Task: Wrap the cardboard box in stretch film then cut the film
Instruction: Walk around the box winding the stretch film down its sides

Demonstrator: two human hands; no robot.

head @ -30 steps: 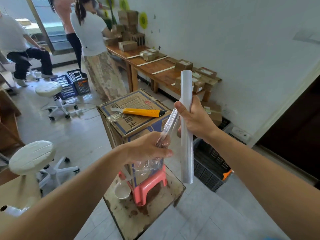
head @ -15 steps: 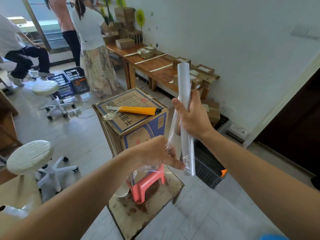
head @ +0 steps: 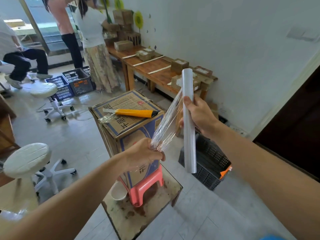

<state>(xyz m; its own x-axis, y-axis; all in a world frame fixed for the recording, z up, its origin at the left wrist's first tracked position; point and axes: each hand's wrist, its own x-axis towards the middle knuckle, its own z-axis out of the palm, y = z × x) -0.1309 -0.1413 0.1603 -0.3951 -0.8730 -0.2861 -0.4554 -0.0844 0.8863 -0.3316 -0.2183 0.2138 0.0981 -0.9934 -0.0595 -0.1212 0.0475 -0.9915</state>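
The left hand (head: 144, 154) pinches the film (head: 166, 125) gathered into a rope, so it may tear or cling to itself instead of spreading flat; the right hand (head: 200, 116), curled round the upright roll (head: 189, 146), could lose it under a sharp pull. The box (head: 124, 101), matte printed cardboard with a yellow knife (head: 136, 113) on top, stands on a pink stool (head: 149, 184); the film is thin, glossy, wrinkled, the roll a slim pale cylinder.
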